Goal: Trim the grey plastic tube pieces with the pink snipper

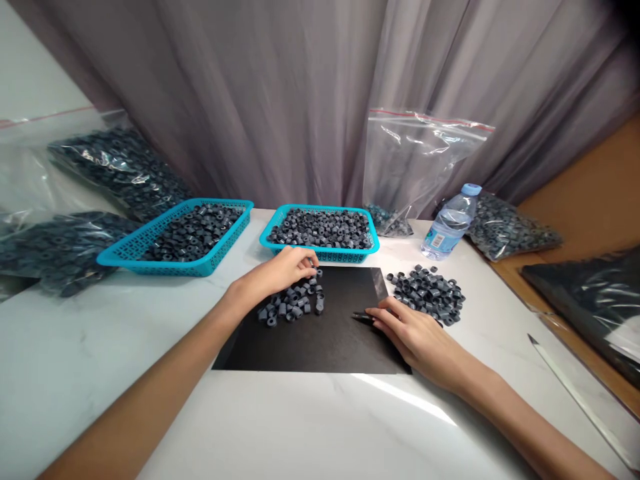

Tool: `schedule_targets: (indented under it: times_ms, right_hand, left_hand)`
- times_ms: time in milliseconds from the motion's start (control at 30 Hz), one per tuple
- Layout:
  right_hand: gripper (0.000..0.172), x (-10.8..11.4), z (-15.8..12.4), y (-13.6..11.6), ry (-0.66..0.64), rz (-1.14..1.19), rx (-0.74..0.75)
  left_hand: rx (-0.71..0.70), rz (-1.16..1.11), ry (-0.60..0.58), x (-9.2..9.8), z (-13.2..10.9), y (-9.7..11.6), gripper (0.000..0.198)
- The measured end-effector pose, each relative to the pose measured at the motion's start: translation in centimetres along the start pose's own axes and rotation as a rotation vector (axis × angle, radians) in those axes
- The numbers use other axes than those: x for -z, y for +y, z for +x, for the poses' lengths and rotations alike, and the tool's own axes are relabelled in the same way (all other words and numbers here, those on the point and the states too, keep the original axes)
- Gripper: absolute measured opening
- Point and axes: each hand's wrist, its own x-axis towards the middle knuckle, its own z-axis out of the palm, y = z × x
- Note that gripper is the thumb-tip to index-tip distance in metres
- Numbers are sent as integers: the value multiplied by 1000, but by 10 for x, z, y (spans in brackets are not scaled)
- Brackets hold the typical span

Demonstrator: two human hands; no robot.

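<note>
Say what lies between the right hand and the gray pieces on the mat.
Head view: the tip of a dark tool in the right hand, then bare black mat.

A: Left arm (170, 380)?
B: Bare to picture edge, slim, tapering toward wrist (235, 295).
A: Right arm (520, 427)?
B: Same: bare, slim, tapering.
A: Left hand (290, 268), right hand (415, 337)?
B: Both bare, ungloved, slender fingers (393, 319).

Small-parts workshop, seemingly: two blue baskets (340, 256) of grey parts (320, 229) are standing left and centre, a filled clear bag (133, 167) is lying upper left. A grey curtain (250, 100) is hanging behind.
</note>
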Motion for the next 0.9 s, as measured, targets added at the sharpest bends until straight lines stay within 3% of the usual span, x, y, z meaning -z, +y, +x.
schedule_targets:
  times_ms: [400,667,900]
  right_hand:
    - [32,-6,-1,3,-25,1,-45]
    - [32,-5,-1,2,-41,12,-52]
    - [32,-5,-1,2,-37,36,-69]
  left_hand:
    - [-52,130,-8,-5,-3,-5,13]
    - [-70,254,-15,0,-6,9,7]
    - [-85,317,-51,-2,-4,7,11]
